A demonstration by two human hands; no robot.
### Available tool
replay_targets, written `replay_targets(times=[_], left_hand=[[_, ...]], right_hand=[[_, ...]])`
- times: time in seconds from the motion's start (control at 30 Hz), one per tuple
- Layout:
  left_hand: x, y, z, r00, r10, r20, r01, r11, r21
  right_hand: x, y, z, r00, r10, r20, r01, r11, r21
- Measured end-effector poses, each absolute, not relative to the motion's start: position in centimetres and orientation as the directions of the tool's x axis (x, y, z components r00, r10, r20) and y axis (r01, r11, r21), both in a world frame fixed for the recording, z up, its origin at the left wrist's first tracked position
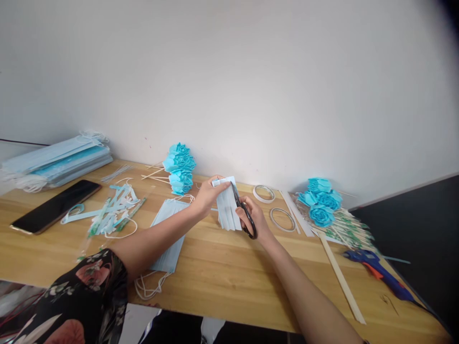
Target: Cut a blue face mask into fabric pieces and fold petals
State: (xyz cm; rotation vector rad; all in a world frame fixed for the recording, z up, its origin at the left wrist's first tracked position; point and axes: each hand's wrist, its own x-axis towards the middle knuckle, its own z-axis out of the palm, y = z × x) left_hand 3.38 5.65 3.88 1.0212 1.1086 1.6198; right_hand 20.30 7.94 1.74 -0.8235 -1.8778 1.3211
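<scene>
My left hand pinches the upper left of a pale blue pleated face mask piece, holding it up above the table. A pair of black-handled scissors is in my right hand, with fingers and thumb around the handles. The scissor blades lie along the right part of the mask piece, near its top edge; whether they are cutting into it I cannot tell. Partly under my left forearm, a whole light blue mask with white ear loops rests on the wooden table.
Left are stacked masks, a black phone and cut strips. Blue flowers on sticks stand by the wall. Tape rolls, more blue flowers, a wooden strip and a blue glue gun lie right.
</scene>
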Motion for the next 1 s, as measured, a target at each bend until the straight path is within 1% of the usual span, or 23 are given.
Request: replay_targets(times=[0.17,0.33,0.53,1.0], left_hand=[[3.37,5.71,3.77,-0.263,0.956,0.132,-0.24,-0.197,0.95],[3.52,5.55,3.82,-0.245,0.961,0.13,-0.196,-0.181,0.964],[3.83,5.24,4.04,-0.222,0.967,0.125,-0.194,-0.169,0.966],[3.72,5.28,3.99,-0.222,0.968,0.117,-0.191,-0.161,0.968]], right_hand=[[20.35,8.09,1.65,-0.592,0.79,0.163,0.087,0.263,-0.961],[20.33,7.9,2.0,-0.586,0.795,0.157,0.091,0.257,-0.962],[20.3,7.64,2.33,-0.563,0.8,0.207,0.095,0.312,-0.945],[20.29,7.77,2.02,-0.533,0.822,0.201,0.121,0.309,-0.943]])
